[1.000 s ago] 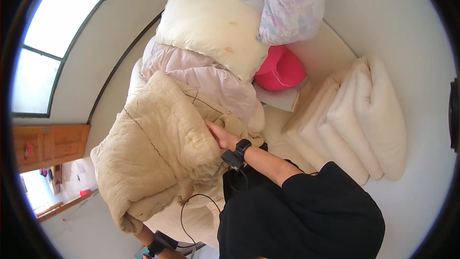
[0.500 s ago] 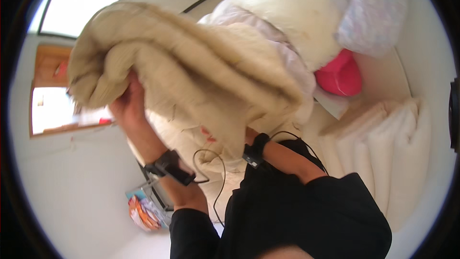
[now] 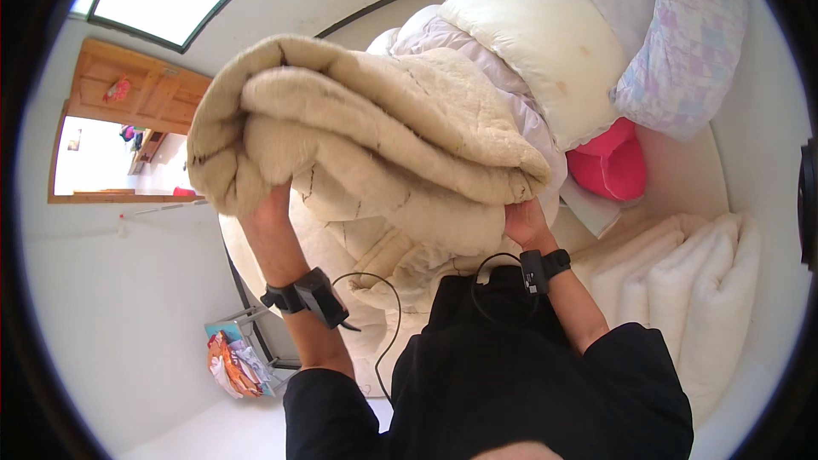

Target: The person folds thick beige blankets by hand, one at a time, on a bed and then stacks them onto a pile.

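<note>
Left hand (image 3: 271,211) and right hand (image 3: 527,225) grip the beige quilt (image 3: 375,132) at its near side. Even support should keep folds aligned.

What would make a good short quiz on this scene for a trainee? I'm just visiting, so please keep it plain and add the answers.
1. Multiple choice: what do the person's left hand and right hand hold?
(a) a white pillow
(b) a thick beige quilt
(c) a wooden chair

2. True or false: in the picture, the bright pink object lies to the right of the held quilt.

3. Short answer: what is strapped to each wrist, and in what colour?

Key:
1. b
2. True
3. A small device, black
</note>
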Tool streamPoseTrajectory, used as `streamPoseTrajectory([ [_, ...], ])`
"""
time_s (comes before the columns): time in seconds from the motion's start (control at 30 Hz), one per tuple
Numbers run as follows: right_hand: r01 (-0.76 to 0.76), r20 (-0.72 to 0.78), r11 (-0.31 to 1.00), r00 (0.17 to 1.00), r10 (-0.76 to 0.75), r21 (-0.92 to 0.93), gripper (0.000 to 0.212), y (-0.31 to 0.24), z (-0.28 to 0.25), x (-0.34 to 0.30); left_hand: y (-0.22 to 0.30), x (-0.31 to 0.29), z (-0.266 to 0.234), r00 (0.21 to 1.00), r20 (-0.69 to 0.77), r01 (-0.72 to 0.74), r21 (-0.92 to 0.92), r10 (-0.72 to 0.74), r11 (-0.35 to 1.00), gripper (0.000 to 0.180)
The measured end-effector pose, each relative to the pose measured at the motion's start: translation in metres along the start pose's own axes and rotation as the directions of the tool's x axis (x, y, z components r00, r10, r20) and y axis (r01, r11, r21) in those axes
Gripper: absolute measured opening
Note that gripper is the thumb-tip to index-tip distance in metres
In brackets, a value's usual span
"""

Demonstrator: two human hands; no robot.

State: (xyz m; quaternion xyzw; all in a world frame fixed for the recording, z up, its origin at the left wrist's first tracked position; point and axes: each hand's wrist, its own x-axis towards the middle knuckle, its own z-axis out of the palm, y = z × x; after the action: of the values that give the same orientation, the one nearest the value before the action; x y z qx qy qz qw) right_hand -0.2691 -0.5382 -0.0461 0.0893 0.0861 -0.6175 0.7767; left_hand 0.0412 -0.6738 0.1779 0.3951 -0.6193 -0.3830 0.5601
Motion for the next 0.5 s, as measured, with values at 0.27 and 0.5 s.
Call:
streamPoseTrajectory([
  [0.27, 0.045, -0.105, 0.992, 0.993, -0.058, -0.116, 0.051, -0.031, 0.011, -0.022, 0.010, -0.102, -0.038, 0.972, -0.234, 0.044, 0.337, 0.039, 0.941, 0.036],
  [0.5, -0.284, -0.194, 0.949, 0.947, 0.255, -0.139, 0.058, -0.016, -0.015, -0.030, -0.059, -0.180, -0.138, 0.437, -0.018, 0.785, -0.480, -0.899, 0.391, 0.029],
])
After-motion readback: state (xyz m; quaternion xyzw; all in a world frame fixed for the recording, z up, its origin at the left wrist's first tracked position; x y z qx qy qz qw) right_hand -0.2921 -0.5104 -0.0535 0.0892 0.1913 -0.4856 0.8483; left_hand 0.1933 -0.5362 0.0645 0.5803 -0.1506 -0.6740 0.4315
